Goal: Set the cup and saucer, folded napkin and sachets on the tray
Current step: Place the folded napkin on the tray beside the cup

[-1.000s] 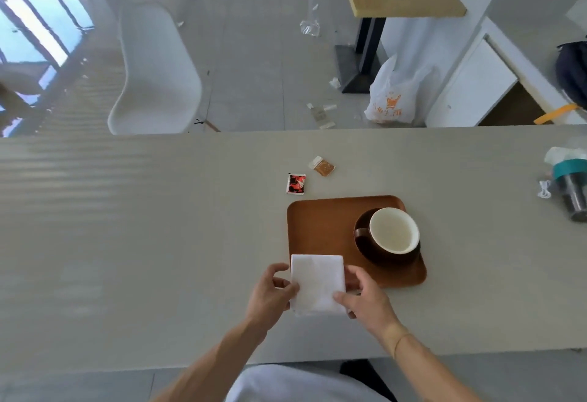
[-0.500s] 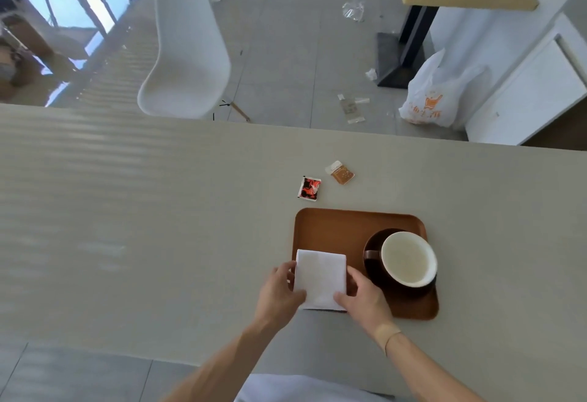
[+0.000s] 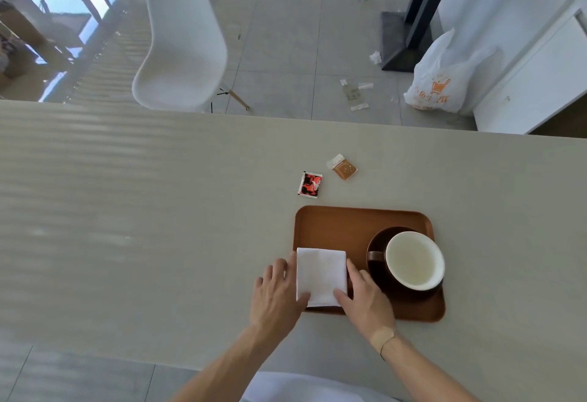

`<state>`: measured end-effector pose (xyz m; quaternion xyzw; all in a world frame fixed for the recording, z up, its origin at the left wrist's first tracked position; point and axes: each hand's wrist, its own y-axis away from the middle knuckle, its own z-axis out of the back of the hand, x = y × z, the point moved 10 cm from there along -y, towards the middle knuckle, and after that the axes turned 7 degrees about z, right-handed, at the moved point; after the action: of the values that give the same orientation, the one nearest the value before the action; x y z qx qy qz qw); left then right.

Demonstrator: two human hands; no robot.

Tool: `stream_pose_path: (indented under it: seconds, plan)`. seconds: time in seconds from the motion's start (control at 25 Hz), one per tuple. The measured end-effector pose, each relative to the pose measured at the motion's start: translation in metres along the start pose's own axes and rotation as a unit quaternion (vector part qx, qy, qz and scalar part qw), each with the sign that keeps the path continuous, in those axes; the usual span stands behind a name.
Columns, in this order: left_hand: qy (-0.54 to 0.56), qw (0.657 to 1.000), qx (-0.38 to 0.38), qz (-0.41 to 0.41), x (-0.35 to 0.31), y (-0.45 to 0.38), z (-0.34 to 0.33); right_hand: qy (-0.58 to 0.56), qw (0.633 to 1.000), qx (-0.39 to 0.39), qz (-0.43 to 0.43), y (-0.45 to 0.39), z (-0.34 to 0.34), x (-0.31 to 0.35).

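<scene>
Two hands: you have both at the folded napkin [image 3: 320, 276], one on each side
Left hand [image 3: 275, 298]: your thumb lies on the napkin's near left corner; the fingers run along its left edge; you are pinching that side of the cloth
Right hand [image 3: 365, 301]: your thumb presses the near right corner; the fingers rest along the right edge, just beside the saucer [image 3: 378, 244]; you are gripping that side too
Napkin: white, folded to a rectangle; it lies flat on the near left part of the tray [image 3: 333, 226], its left edge about level with the tray's left rim
Cup [image 3: 414, 260]: white inside, dark outside, upright on the dark saucer; both sit on the right half of the tray; the handle points left toward the napkin
Sachets: the red sachet [image 3: 310, 184] and the brown sachet [image 3: 343, 168] lie on the table [image 3: 143, 211], just beyond the tray's far edge, near each other but apart
Wrist: a tan plaster [image 3: 382, 336] sits on your right wrist
</scene>
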<state>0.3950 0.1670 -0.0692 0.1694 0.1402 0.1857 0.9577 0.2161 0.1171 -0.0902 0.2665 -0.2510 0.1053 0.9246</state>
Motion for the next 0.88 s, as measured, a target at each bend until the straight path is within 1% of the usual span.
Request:
stream_pose_path:
  seconds: [0.2,0.28,0.36,0.48,0.52,0.56,0.6,0.64,0.72,0.76,0.88]
  plan:
    - [0.029,0.999,0.013,-0.008,0.021,-0.005,-0.009,0.057,0.998,0.003,0.014,0.004,0.001,0.005]
    - [0.027,0.999,0.004,-0.017,0.026,-0.007,-0.008,0.077,0.997,-0.013,0.02,0.012,0.005,0.009]
    - [0.049,0.998,-0.031,-0.038,0.025,-0.005,0.003,0.113,0.991,-0.061,0.05,0.023,0.017,0.019]
    - [0.062,0.982,-0.122,-0.13,0.003,0.004,0.028,0.17,0.959,-0.17,0.149,0.04,0.032,0.046]
    - [0.055,0.976,-0.139,-0.161,-0.008,0.007,0.032,0.174,0.949,-0.195,0.175,0.041,0.033,0.056]
    - [0.041,0.972,-0.139,-0.186,-0.018,0.009,0.031,0.179,0.944,-0.204,0.19,0.04,0.032,0.064]
    - [0.02,0.971,-0.129,-0.2,-0.028,0.008,0.028,0.185,0.942,-0.198,0.197,0.034,0.029,0.07]
    - [-0.003,0.973,-0.111,-0.201,-0.033,0.004,0.021,0.189,0.947,-0.174,0.192,0.025,0.023,0.071]
    - [-0.042,0.98,-0.069,-0.184,-0.036,-0.002,0.004,0.2,0.959,-0.099,0.175,0.008,0.002,0.064]
    - [-0.056,0.981,-0.06,-0.177,-0.034,-0.004,-0.002,0.21,0.96,-0.072,0.172,0.003,-0.008,0.058]
    - [-0.081,0.981,-0.04,-0.172,-0.027,-0.014,-0.02,0.239,0.955,-0.048,0.171,-0.006,-0.023,0.043]
